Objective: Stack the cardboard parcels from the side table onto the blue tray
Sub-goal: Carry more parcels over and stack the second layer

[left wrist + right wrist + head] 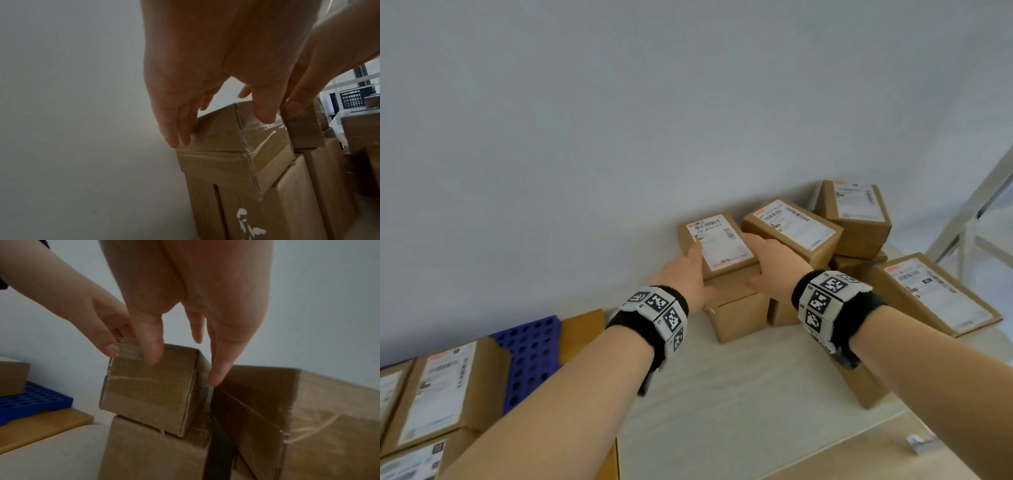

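Soft even daylight in the head view; both wrist views dim, blurred.

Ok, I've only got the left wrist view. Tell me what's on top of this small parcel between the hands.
Observer: The small parcel has a white shipping label with a barcode on its top face.
Operator: Now tell me where the tray is.
Observer: The blue tray lies off to the left of the left hand, on a wooden surface beside the table.
Operator: Say whether it's loaded.
Observer: Yes. Labelled parcels lie on its near part, and the far part shows bare blue holes.
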`<state>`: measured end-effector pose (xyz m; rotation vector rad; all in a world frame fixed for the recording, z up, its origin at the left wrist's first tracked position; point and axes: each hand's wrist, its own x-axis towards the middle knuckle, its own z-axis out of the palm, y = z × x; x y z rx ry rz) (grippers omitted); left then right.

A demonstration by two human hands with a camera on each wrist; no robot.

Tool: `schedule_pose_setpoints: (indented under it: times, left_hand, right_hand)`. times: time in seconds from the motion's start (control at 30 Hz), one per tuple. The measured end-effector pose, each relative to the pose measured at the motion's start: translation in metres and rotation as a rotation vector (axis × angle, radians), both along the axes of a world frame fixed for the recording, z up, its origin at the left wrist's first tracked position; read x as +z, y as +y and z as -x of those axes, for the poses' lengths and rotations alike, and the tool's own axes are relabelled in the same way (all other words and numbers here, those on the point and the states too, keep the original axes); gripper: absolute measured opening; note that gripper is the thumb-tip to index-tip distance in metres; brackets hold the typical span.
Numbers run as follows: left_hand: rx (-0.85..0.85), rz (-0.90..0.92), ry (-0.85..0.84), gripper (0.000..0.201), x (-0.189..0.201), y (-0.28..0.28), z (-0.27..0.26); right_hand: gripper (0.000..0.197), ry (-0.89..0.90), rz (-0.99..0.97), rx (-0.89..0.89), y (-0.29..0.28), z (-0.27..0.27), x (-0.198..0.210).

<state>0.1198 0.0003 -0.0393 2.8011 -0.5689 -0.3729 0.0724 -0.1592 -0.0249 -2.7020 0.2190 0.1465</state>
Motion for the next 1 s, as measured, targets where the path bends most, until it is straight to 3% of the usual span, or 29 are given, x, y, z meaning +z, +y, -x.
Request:
schedule_pose_setpoints:
  times: [0.3, 0.57, 0.8, 1.0]
  left_hand:
    - [0.086, 0.026, -0.028, 0.084, -0.005, -0.018, 0.002]
    - [0.106, 0.062, -0.129, 0.083, 0.02, 0.008, 0.019]
    - [0.132, 0.12, -0.239, 0.082, 0.063, 0.083, 0.048]
    - [0.144, 0.141, -0.297, 0.081, 0.084, 0.197, 0.097]
  right_hand:
    - [0.077, -0.006, -0.029, 0.084, -0.011, -0.011, -0.014]
    - [0.07, -0.121, -0.008, 0.12, 0.013, 0.0, 0.014]
    - [0.069, -0.234, 0.002, 0.164, 0.084, 0.03, 0.06]
    - [0.067, -0.338, -0.03, 0.193, 0.195, 0.075, 0.073]
